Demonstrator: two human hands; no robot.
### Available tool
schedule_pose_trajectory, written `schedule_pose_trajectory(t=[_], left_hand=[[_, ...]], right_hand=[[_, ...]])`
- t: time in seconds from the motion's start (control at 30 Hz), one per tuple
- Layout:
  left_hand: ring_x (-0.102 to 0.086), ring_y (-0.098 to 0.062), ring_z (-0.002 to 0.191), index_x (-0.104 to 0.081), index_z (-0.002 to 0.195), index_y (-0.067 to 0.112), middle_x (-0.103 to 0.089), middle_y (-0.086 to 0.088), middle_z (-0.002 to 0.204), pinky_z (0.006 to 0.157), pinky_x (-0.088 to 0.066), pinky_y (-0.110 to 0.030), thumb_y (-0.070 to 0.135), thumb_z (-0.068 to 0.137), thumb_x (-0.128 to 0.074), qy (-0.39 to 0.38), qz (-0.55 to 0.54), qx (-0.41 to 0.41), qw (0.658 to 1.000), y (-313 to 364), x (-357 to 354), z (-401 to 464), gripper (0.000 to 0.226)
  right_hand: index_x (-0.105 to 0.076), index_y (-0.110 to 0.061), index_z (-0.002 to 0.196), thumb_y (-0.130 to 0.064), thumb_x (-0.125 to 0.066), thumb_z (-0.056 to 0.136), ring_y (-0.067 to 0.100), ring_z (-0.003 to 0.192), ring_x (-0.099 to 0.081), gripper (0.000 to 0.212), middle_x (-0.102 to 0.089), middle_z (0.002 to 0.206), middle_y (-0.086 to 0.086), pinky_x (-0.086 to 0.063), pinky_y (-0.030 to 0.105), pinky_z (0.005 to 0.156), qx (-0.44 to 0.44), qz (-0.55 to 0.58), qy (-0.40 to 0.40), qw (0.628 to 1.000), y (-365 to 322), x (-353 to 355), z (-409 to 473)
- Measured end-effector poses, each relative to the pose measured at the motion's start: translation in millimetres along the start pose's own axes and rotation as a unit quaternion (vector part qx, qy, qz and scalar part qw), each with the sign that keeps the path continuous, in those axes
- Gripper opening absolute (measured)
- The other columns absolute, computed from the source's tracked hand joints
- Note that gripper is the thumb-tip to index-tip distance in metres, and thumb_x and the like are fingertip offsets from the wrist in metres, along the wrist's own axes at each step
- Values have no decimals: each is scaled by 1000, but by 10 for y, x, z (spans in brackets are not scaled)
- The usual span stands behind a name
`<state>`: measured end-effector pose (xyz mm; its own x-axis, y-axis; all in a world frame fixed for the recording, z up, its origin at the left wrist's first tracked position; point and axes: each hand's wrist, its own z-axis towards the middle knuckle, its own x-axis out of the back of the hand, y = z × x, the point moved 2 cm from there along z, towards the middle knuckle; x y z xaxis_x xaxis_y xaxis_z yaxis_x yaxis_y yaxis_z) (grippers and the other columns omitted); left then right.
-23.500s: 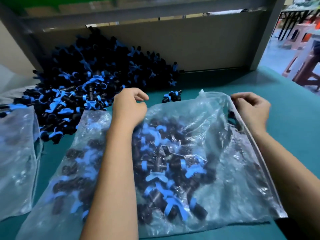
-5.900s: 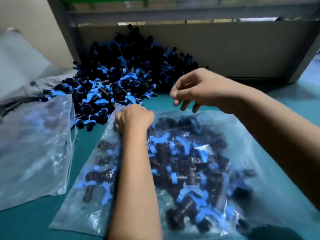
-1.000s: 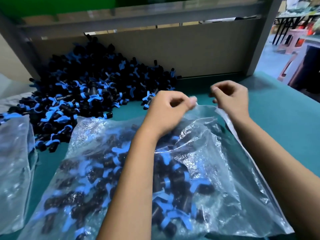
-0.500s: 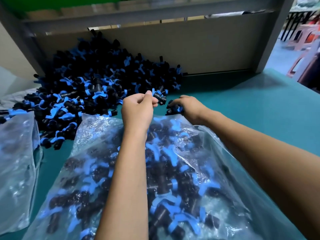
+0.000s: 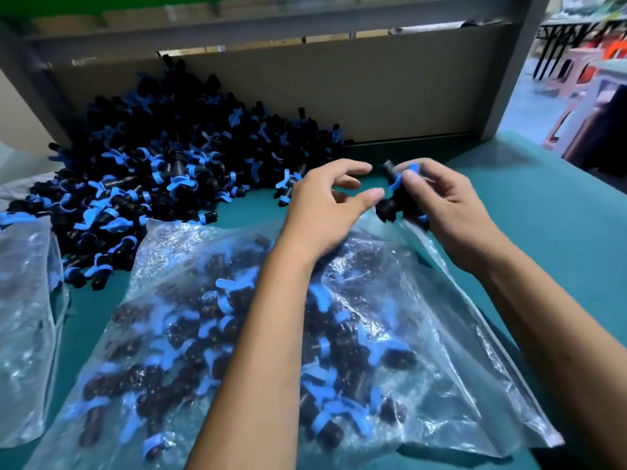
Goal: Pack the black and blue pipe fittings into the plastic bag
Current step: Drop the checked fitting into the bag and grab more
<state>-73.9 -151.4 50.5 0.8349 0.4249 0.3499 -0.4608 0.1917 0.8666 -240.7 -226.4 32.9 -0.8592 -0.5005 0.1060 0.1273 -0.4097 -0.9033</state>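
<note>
Black-and-blue fittings [image 5: 395, 195] gripped by right hand [image 5: 441, 201], above plastic bag [image 5: 441, 300]

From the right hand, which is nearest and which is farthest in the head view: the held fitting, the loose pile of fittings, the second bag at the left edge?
Measured from the right hand:
1. Held fitting, in its fingers.
2. Pile, to the left against the back panel.
3. Second bag, at the far left edge.

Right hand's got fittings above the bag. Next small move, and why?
Probably lower the right hand and drop its black and blue pipe fittings into the mouth of the clear plastic bag. The fittings sit gripped just above the bag's far edge, and the left hand hovers beside them, fingers loose, holding nothing.
</note>
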Motion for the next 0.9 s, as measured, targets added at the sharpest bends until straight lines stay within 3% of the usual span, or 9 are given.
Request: schedule_pose_trajectory(t=[0.07, 0.13, 0.23, 0.33, 0.47, 0.63, 0.77, 0.9], left_hand=[[-67, -16, 77, -78, 107, 20, -74, 1, 93, 87, -60, -50, 16, 85, -83, -28, -5, 1, 1000, 2, -102, -25, 22], [-71, -20, 75, -79, 95, 16, -76, -4, 83, 81, -62, -53, 10, 84, -83, -34, -17, 14, 999, -27, -163, -46, 13], [-73, -34, 77, -77, 88, 12, -75, -11, 79, 82, -62, -56, 7, 82, -85, 7, -26, 66, 997, -138, -152, -35, 10], [-71, -24, 67, -76, 87, 9, -75, -11, 77, 83, -62, -56, 5, 81, -85, 18, -45, 97, 994, -218, -104, -34, 11], [-70, -19, 67, -77, 86, 13, -76, -10, 77, 77, -62, -49, 1, 80, -85, -8, -51, 83, 995, -204, -119, -51, 16], [-67, -16, 62, -75, 92, 6, -72, -9, 74, 66, -60, -39, 3, 84, -83, 2, -65, 96, 993, -205, -132, -45, 12], [-66, -18, 65, -73, 84, 11, -70, -5, 71, 69, -58, -32, -1, 90, -74, 50, -94, 118, 987, -230, -78, -18, 14], [-64, -14, 66, -73, 88, 9, -69, -4, 73, 69, -58, -24, -2, 92, -72, 53, -130, 128, 982, -252, -16, -15, 11]], right_hand=[[-58, -10, 103, -35, -65, 96, 32, 68, -63, 27, -69, 75, 18, -41, 51, 70, -32, 51, -35, 998, 53, 4, -37], [-61, -13, 96, -38, -73, 87, 33, 72, -60, 29, -67, 77, 17, -41, 54, 76, -57, 99, -28, 993, 133, 22, -54], [-70, -16, 90, -26, -79, 81, 27, 77, -59, 16, -66, 86, 9, -49, 39, 77, -91, 199, 26, 975, 269, 108, -86], [-78, -15, 92, -11, -77, 78, 14, 72, -68, 14, -72, 85, 6, -55, 20, 73, -109, 261, 61, 957, 410, 147, -122], [-79, -14, 96, -15, -85, 75, 17, 72, -69, 21, -76, 91, 11, -53, 23, 60, -102, 184, 61, 976, 441, 40, -149], [-79, -20, 88, -25, -90, 68, 18, 77, -71, 23, -78, 92, 9, -52, 35, 76, -106, 118, 82, 984, 456, 22, -154], [-79, -14, 92, -17, -83, 79, 12, 73, -65, 14, -76, 82, 2, -52, 25, 71, -91, 127, 140, 978, 402, 78, -128], [-76, -7, 97, -10, -79, 84, 6, 74, -65, 14, -75, 80, -3, -52, 18, 76, -97, 141, 191, 967, 373, 171, -143]])
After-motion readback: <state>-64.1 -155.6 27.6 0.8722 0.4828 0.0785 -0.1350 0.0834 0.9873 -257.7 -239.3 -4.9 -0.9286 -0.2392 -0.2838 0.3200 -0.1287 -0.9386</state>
